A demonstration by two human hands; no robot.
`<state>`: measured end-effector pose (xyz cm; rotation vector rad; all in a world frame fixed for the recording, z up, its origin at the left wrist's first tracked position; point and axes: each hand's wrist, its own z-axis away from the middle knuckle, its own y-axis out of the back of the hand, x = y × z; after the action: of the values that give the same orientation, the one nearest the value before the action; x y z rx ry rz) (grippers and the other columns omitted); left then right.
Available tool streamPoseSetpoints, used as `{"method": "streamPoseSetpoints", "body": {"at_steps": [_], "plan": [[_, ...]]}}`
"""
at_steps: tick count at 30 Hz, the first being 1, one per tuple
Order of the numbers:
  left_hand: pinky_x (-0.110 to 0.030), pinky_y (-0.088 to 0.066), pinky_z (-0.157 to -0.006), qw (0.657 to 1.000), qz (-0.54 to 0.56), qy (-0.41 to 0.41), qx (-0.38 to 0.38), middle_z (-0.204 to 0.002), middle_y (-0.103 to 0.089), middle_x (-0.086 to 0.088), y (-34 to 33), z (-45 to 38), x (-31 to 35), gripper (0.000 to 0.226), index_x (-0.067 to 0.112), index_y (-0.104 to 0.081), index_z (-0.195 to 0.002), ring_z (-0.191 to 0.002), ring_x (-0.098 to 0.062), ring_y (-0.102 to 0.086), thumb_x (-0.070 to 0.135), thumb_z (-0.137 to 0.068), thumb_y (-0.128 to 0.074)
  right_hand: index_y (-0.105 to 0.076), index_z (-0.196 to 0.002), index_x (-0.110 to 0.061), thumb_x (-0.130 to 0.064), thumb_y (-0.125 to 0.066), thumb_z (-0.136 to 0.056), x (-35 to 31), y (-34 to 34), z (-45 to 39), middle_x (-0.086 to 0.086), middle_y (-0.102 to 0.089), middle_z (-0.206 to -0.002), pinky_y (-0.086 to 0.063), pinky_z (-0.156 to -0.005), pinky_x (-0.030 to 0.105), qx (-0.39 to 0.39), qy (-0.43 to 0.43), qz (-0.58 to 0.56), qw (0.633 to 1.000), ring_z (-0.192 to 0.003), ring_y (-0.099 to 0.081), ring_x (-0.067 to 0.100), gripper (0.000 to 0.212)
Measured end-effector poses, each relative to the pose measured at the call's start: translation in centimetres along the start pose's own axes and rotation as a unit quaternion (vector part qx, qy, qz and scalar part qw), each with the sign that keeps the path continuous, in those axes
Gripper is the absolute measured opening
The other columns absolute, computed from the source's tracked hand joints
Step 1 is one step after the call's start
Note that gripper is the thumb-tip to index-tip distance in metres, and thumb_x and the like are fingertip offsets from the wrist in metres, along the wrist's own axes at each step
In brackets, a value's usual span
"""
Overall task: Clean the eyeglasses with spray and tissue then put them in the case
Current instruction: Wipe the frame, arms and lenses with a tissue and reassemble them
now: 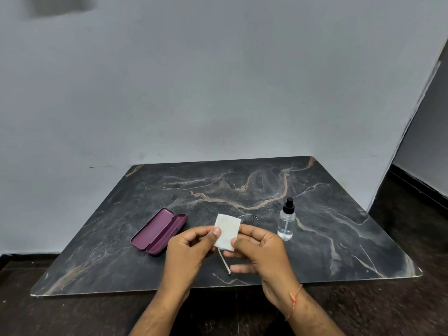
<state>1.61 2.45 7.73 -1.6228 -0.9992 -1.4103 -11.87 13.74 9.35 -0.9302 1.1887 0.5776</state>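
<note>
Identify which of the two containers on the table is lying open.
The purple eyeglass case, left of the hands, lies open with its lid folded back and its inside showing. The clear spray bottle, on the right, stands upright with its black top on.

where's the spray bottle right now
In the head view, the spray bottle stands upright on the table, just right of the right hand.

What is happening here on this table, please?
A person is wiping a pair of eyeglasses with a white tissue, held between the left hand and the right hand. The glasses are mostly hidden behind the tissue. The purple case lies open on the dark marble table, to the left, and the spray bottle stands upright to the right.
</note>
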Motion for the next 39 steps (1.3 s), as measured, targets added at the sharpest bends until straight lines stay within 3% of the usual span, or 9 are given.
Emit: {"method": "streamPoseSetpoints", "body": {"at_steps": [6,9,11,14,19,23,25,29,39], "plan": [[-0.029,-0.055,-0.058,0.999,-0.031,-0.009,-0.022,-0.080,-0.081,-0.008,0.3,-1.1,-1.8,0.006,0.023,-0.087,-0.097,-0.066,-0.016,-0.062,0.021,-0.093,-0.084,-0.079,-0.116,-0.013,-0.015,-0.077,-0.095,1.4,-0.2,-1.1,0.013,-0.084,-0.100,-0.065,-0.064,0.031,0.025,-0.007,-0.024,0.999,-0.086,-0.080,0.022,0.021],[-0.028,-0.055,-0.062,0.989,-0.135,-0.050,0.036,-0.084,-0.080,0.000,1.6,-2.2,-4.6,0.010,0.039,-0.080,-0.098,-0.065,-0.009,-0.059,0.034,-0.102,-0.073,-0.080,-0.111,-0.011,-0.011,-0.077,-0.095,3.1,0.1,-2.2,0.012,-0.084,-0.095,-0.066,-0.064,0.030,0.087,0.007,-0.013,0.996,-0.083,-0.080,0.017,0.016],[-0.014,-0.050,-0.065,0.971,-0.207,-0.104,0.056,-0.088,-0.075,0.001,2.6,-2.9,-5.9,0.015,0.039,-0.073,-0.103,-0.064,-0.006,-0.058,0.024,-0.104,-0.071,-0.080,-0.107,-0.012,-0.010,-0.076,-0.096,4.1,0.6,-2.7,0.013,-0.083,-0.094,-0.066,-0.064,0.032,0.128,0.022,-0.014,0.991,-0.083,-0.079,0.017,0.012],[-0.012,-0.048,-0.074,0.942,-0.300,-0.152,0.013,-0.110,-0.069,0.018,3.4,-4.3,-6.9,0.037,0.039,-0.065,-0.121,-0.073,-0.012,-0.063,0.010,-0.100,-0.073,-0.079,-0.103,-0.014,-0.009,-0.074,-0.098,5.5,1.4,-3.2,0.001,-0.081,-0.083,-0.065,-0.061,0.032,0.165,0.041,-0.003,0.985,-0.078,-0.078,0.012,0.010],[-0.011,-0.044,-0.070,0.882,-0.429,-0.183,-0.069,-0.126,-0.057,0.034,2.7,-6.0,-6.3,0.049,0.048,-0.054,-0.134,-0.076,-0.002,-0.064,0.037,-0.093,-0.079,-0.079,-0.102,-0.020,-0.014,-0.075,-0.097,6.9,1.5,-3.4,-0.005,-0.075,-0.075,-0.064,-0.060,0.034,0.180,0.064,0.040,0.981,-0.073,-0.074,0.008,0.009],[-0.009,-0.044,-0.069,0.846,-0.464,-0.250,-0.083,-0.127,-0.061,0.033,2.6,-7.6,-6.0,0.038,0.048,-0.061,-0.125,-0.079,0.019,-0.054,0.049,-0.092,-0.080,-0.078,-0.102,-0.020,-0.013,-0.073,-0.099,7.1,1.6,-3.9,-0.008,-0.073,-0.075,-0.064,-0.058,0.036,0.187,0.061,0.039,0.980,-0.072,-0.075,0.007,0.010],[-0.012,-0.047,-0.064,0.829,-0.476,-0.283,-0.078,-0.125,-0.064,0.030,2.7,-8.4,-6.2,0.029,0.046,-0.068,-0.118,-0.083,0.017,-0.052,0.051,-0.092,-0.080,-0.079,-0.103,-0.021,-0.014,-0.073,-0.099,7.1,1.6,-4.1,-0.006,-0.075,-0.077,-0.064,-0.058,0.037,0.187,0.061,0.044,0.980,-0.073,-0.076,0.008,0.010],[-0.020,-0.055,-0.057,0.821,-0.463,-0.327,-0.064,-0.119,-0.070,0.026,2.7,-9.2,-6.9,0.022,0.043,-0.074,-0.113,-0.084,0.004,-0.070,0.045,-0.093,-0.083,-0.078,-0.106,-0.020,-0.015,-0.072,-0.100,7.2,1.7,-4.5,0.001,-0.080,-0.087,-0.065,-0.058,0.039,0.191,0.056,0.048,0.979,-0.076,-0.075,0.010,0.010],[-0.017,-0.057,-0.064,0.829,-0.418,-0.367,-0.059,-0.113,-0.073,0.021,2.9,-8.9,-7.4,0.014,0.036,-0.080,-0.108,-0.089,0.003,-0.073,0.041,-0.101,-0.069,-0.079,-0.103,-0.028,-0.022,-0.075,-0.098,7.3,1.3,-5.2,-0.007,-0.076,-0.075,-0.064,-0.053,0.043,0.198,0.074,0.121,0.970,-0.062,-0.070,0.006,0.009]]}}
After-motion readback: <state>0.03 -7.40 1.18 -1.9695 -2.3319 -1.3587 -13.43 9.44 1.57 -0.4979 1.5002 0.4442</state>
